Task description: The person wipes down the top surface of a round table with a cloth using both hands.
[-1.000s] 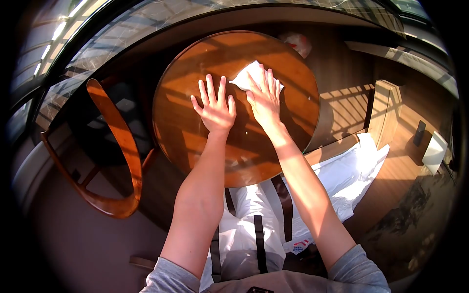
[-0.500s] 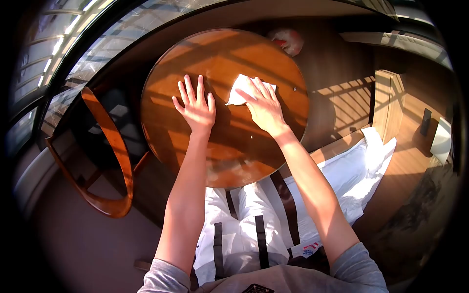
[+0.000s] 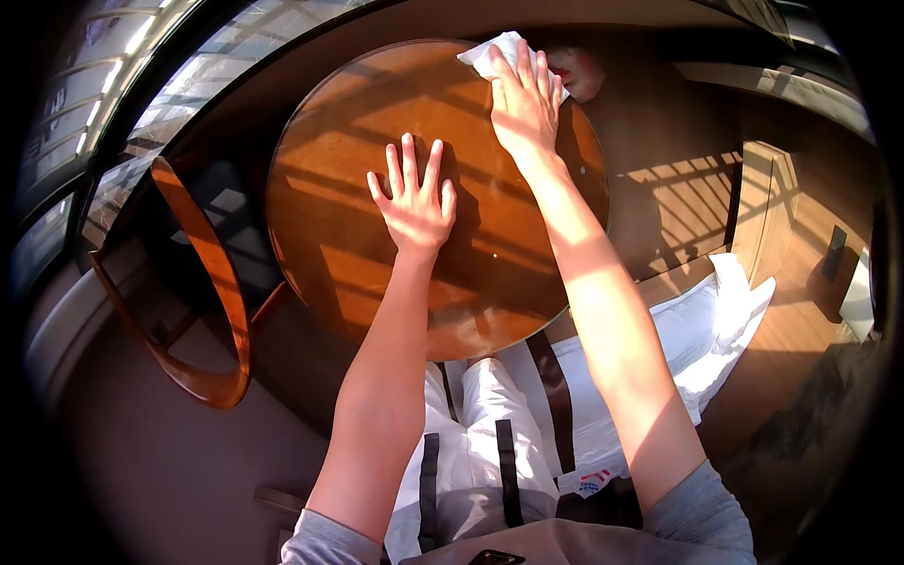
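Note:
On the round brown wooden table (image 3: 377,113), my left hand (image 3: 414,207) rests with its fingers spread and nothing in it. My right hand (image 3: 527,104) reaches to the table's far edge. Its fingers are stretched out flat over a white cloth (image 3: 480,58), pressing it down from above. Part of the cloth shows to the left of the fingers, and the rest is hidden under the hand. A small white speck (image 3: 495,255) lies on the tabletop to the right of my left hand.
To the left stands a wooden chair (image 3: 231,301) with a dark seat. Beyond the table's far right edge is a red and white object (image 3: 586,73), partly hidden. White sheeting (image 3: 650,339) lies to the right of my legs, near a wooden panel (image 3: 761,207).
My right hand and the cloth have slid away from me and slightly right, to the table's far edge. My left hand now appears a little farther right.

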Motion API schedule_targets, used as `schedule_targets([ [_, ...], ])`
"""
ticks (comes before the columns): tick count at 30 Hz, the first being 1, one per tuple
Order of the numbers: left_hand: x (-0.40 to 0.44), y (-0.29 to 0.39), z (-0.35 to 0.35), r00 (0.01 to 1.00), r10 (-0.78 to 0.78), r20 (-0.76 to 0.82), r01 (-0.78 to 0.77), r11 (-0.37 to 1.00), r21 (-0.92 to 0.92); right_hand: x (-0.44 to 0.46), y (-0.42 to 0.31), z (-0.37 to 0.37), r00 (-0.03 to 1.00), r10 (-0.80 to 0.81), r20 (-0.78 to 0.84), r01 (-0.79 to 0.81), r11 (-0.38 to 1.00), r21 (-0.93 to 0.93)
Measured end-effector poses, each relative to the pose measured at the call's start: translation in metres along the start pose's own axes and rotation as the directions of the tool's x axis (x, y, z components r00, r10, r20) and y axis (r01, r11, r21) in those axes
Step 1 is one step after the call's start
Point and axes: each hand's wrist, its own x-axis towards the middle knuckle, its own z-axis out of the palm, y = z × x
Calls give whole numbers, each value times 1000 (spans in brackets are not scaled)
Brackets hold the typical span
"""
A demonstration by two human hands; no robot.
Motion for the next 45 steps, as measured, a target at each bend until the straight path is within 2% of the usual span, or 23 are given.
schedule_targets([
  [2,-1,0,2,1000,2,-25,-2,1000,8,-11,-10,5,996,-86,14,86,996,-25],
  [4,0,1,0,1000,-5,-7,4,1000,-8,-38,-19,-6,974,-205,92,198,977,77],
  [6,-4,-4,12,1000,-2,-10,2,1000,-2,-71,-19,-16,936,-281,213,244,952,183],
  [8,-2,-2,6,998,-25,60,23,999,23,-94,-6,-30,904,-339,259,293,935,200],
  [10,-4,0,4,999,-21,43,21,1000,3,-89,10,-36,849,-418,325,385,909,163],
  [12,-2,0,3,999,-18,27,19,1000,-10,-68,16,-36,879,-369,304,338,929,151],
  [14,-1,0,-1,999,-13,44,14,1000,-3,-42,16,-30,964,-232,127,225,972,68],
  [17,0,1,-1,999,-12,44,12,1000,10,-25,9,-8,991,-126,38,126,992,-6],
  [20,-2,1,-1,999,-10,51,10,1000,5,-43,-2,-13,986,-146,78,140,987,83],
  [22,-1,0,0,998,-18,59,17,1000,8,-71,-8,-20,966,-163,200,136,981,141],
  [24,-2,-1,2,998,-16,60,16,1000,-1,-102,-8,-28,944,-235,233,199,965,168],
  [26,-2,-2,2,997,-12,82,6,997,76,-120,-10,-35,941,-218,258,164,963,215],
  [31,-1,-1,2,999,-15,48,13,1000,26,-103,-4,-34,919,-257,298,210,961,181],
  [32,-1,0,1,995,-29,96,21,997,76,-90,-5,-31,926,-223,306,187,972,143],
  [35,-2,-2,3,996,-27,89,20,997,78,-50,-9,-20,976,-170,134,156,982,107],
  [38,-1,0,2,996,-25,83,19,997,69,-53,-16,-13,984,-147,100,134,983,128],
  [41,-3,-1,2,997,-20,81,17,999,44,-84,-18,-21,954,-134,269,110,988,104],
  [45,-3,-1,3,997,-19,71,18,1000,15,-125,-13,-37,924,-215,315,170,972,164],
])
